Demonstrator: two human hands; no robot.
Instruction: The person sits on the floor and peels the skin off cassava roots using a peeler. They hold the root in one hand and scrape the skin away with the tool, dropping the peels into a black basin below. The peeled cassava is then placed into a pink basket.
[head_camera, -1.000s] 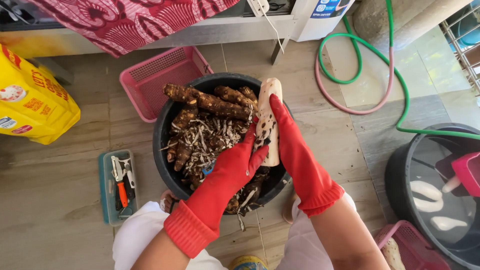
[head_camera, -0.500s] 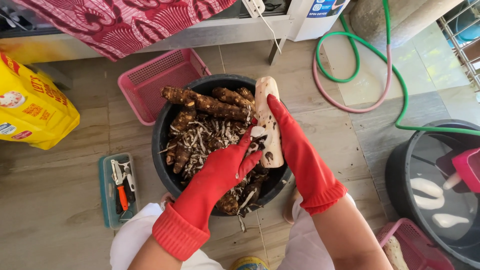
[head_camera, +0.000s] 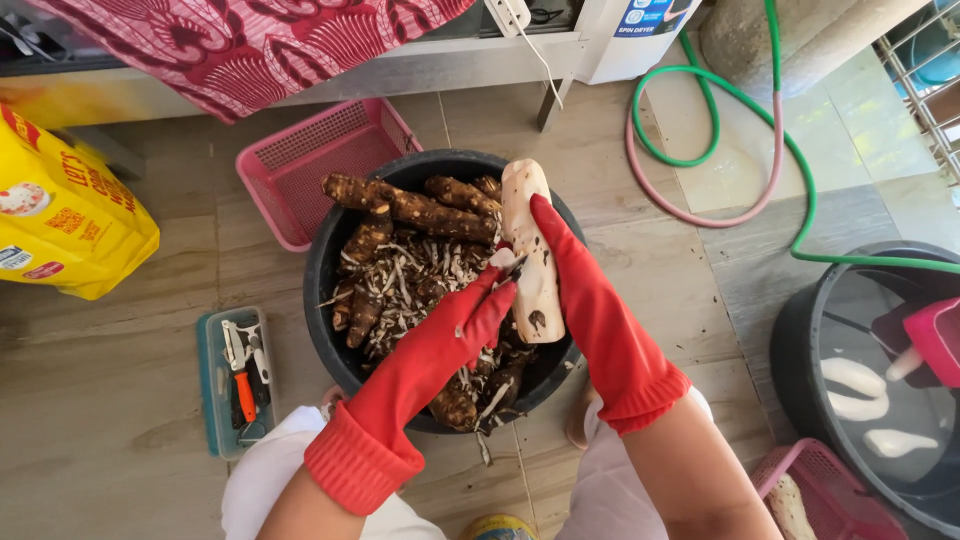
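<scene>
Looking straight down at someone crouched over a black tub (head_camera: 322, 290) on the tiled floor, both hands in red rubber gloves. The right hand (head_camera: 572, 275) is wrapped around a mostly peeled cassava root (head_camera: 528, 245), fingers closed along its right side, holding it just above the tub's rim at about 2 o'clock from the tub's centre. The root's long axis runs roughly 12 to 6, with the pale rounded end pointing away from the person and a dark spot near the lower end.

The left hand (head_camera: 470, 325) comes in from 7 o'clock and its fingers are pinched shut on a small knife (head_camera: 512, 268), only the dark tip showing, and that tip sits right against the root's left flank about midway up. So the blade meets the root from the 9 o'clock side, crosswise to its length. Both hands are on the root's middle, one each side.

In the tub: unpeeled brown cassava roots (head_camera: 410, 205) piled toward 11 o'clock and a heap of peelings (head_camera: 400, 280) in the middle. A pink basket (head_camera: 290, 160) sits just beyond the tub at 10 o'clock, and a small teal tray of tools (head_camera: 236, 380) at 8 o'clock. Off at 3 o'clock, well apart, a second dark tub (head_camera: 800, 330) holds water with a few white peeled roots in it.
</scene>
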